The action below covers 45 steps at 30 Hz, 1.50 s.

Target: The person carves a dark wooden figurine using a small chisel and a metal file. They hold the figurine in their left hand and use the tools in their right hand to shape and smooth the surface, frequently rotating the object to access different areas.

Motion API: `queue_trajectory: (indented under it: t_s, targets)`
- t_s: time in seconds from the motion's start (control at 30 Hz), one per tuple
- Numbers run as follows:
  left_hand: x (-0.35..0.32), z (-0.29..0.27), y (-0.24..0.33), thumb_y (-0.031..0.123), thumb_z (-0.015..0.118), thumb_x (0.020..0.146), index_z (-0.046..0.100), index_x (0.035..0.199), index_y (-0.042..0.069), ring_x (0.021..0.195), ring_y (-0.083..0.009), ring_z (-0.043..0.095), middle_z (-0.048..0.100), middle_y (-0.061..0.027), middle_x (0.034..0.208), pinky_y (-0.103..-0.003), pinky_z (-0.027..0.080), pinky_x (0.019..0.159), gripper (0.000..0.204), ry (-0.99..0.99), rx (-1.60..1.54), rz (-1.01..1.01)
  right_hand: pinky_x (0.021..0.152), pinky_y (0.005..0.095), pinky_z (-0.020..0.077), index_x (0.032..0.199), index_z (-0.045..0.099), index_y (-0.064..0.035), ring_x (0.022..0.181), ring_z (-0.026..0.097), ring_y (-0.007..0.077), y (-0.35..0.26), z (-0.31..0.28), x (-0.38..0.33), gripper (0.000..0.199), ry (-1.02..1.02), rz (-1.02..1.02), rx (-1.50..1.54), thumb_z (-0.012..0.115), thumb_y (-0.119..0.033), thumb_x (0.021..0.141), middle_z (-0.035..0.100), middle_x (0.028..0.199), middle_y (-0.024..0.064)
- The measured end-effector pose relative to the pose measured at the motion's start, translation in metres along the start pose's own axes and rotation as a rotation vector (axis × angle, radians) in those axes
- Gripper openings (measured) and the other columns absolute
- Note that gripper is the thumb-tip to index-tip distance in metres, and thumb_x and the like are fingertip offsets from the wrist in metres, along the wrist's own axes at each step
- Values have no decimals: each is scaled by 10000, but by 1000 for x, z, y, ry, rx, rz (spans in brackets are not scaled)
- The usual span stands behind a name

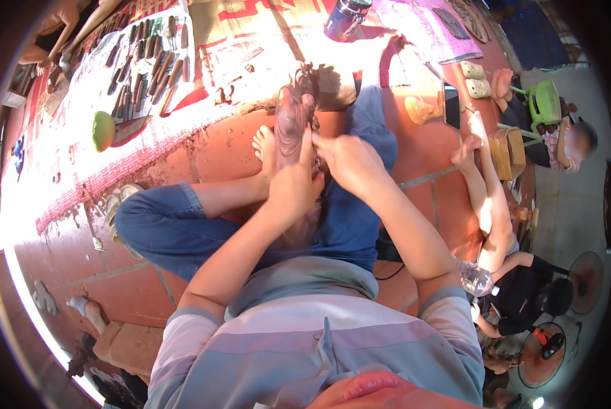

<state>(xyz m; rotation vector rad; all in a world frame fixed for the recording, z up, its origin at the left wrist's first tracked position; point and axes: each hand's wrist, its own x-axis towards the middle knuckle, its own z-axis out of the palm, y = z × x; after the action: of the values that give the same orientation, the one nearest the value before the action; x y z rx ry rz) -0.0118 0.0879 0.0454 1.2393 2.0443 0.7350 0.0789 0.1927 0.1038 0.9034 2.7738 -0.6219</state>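
"Brown carving (291, 131), one, ridged. Location?"

"Between the blue-trousered legs (176, 228), just beside a bare foot (265, 147)."

"Left hand (294, 187)?"

"Curled around the carving's lower part, thumb along its side."

"Right hand (348, 161)?"

"Fingers bent, at the carving's right side; whether they grip anything, cannot tell."

"Surroundings?"

"Dark-handled tools (158, 63), many, laid on white cloth (159, 16), ahead left; green rounded object (103, 131), one, near them; dark blue container (345, 20), one, farther ahead."
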Motion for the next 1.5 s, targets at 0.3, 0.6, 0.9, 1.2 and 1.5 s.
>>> queue_trajectory:
  t_s: [0.3, 0.6, 0.9, 1.2, 1.5]
  targets:
    - [-9, 8, -10, 104, 595, 761, 130, 1447, 9, 563, -365, 621, 630, -207, 660, -446, 499, 535, 834, 146, 61, 99, 660, 466, 504, 1161, 586, -122, 735, 627, 363, -10, 12, -1, 298, 21, -1, 25, 493, -145, 879, 625, 774, 200]
    - [-9, 17, -22, 110, 582, 771, 160, 1451, 38, 534, -376, 611, 616, -228, 637, -481, 486, 517, 804, 184, 23, 201, 666, 480, 509, 1232, 510, -63, 738, 644, 352, -10, 11, -5, 414, -86, -29, -61, 502, -140, 825, 652, 798, 198]
    - [-24, 14, -15, 118, 582, 778, 48, 1457, 39, 591, -396, 617, 629, -247, 704, -477, 493, 563, 867, -6, -107, 58, 655, 464, 501, 1127, 601, -68, 719, 615, 390, -4, 17, -1, 314, -4, -64, 61, 554, -158, 830, 620, 767, 214]
    - [-23, 5, -17, 140, 610, 776, 84, 1454, 34, 604, -419, 615, 622, -263, 701, -483, 490, 587, 864, -154, -181, 16, 662, 466, 496, 1122, 593, -48, 743, 612, 386, -7, 17, 3, 321, 25, -42, 107, 569, -158, 822, 616, 771, 226]
    - [-14, 14, -23, 127, 620, 763, 137, 1451, 52, 606, -397, 626, 621, -241, 670, -469, 505, 607, 843, 76, -34, 130, 665, 475, 494, 1136, 583, -33, 735, 606, 404, -5, 18, 5, 328, -11, -84, 91, 547, -135, 826, 609, 773, 246]
